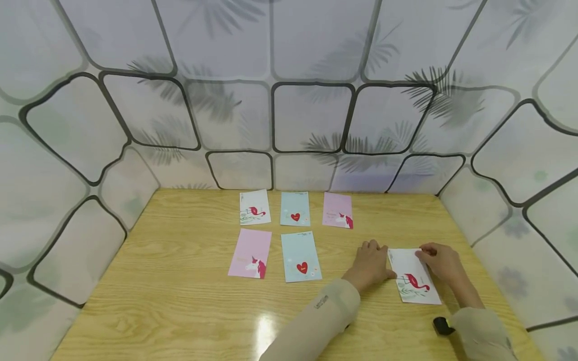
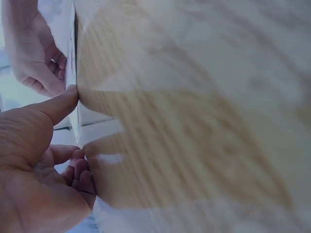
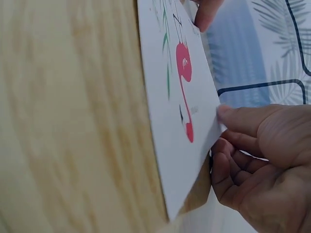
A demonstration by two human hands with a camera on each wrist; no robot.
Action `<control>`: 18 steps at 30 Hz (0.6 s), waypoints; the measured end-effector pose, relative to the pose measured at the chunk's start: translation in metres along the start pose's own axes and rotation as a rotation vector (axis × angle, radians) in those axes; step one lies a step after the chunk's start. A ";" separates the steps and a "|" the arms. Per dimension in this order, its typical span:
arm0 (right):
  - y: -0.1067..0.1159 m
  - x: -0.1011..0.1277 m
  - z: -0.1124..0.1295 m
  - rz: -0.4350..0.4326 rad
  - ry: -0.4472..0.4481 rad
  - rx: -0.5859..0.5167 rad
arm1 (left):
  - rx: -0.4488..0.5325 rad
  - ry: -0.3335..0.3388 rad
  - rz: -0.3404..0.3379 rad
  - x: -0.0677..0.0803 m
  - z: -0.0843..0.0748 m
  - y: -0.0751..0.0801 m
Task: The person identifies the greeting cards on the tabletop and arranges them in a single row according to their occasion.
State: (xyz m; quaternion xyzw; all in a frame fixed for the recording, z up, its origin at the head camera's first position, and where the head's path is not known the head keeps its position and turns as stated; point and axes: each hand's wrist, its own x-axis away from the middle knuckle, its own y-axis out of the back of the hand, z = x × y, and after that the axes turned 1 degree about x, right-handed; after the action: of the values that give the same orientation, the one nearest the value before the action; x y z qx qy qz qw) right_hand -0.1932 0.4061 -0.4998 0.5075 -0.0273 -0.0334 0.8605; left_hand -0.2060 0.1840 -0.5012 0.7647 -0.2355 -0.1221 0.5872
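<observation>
A white card with a red flamingo and green leaves [image 1: 413, 263] is at the right of the wooden table, between my two hands. My right hand [image 1: 443, 260] pinches its top right corner, with the thumb on the printed face. In the right wrist view the card [image 3: 167, 111] tilts up from the wood at that corner. Along the card's left edge, my left hand [image 1: 369, 265] touches with thumb and fingertips spread apart. The left wrist view shows the card [image 2: 72, 58] nearly edge-on, the left thumb tip against it.
Further left, a pink unicorn card [image 1: 249, 250] and a blue heart card [image 1: 300, 253] lie in the same row. Behind them are a flamingo card [image 1: 253, 203], a heart card [image 1: 295, 205] and a unicorn card [image 1: 336, 206]. Patterned cloth walls [image 1: 311, 120] enclose the table [image 1: 180, 301].
</observation>
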 end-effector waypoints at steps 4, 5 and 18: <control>0.001 0.000 -0.002 -0.011 -0.033 -0.027 | 0.066 -0.001 0.029 -0.005 0.004 0.003; 0.001 0.000 -0.003 -0.010 -0.041 -0.033 | 0.087 -0.003 0.039 -0.005 0.006 0.004; 0.015 0.015 -0.001 -0.056 -0.045 -0.284 | 0.408 -0.046 0.025 0.003 0.031 0.033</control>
State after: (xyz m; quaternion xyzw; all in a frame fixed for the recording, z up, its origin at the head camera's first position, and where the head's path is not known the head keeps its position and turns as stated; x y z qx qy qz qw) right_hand -0.1781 0.4132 -0.4871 0.3803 -0.0275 -0.0723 0.9216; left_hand -0.2250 0.1501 -0.4780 0.8619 -0.2783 -0.0819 0.4159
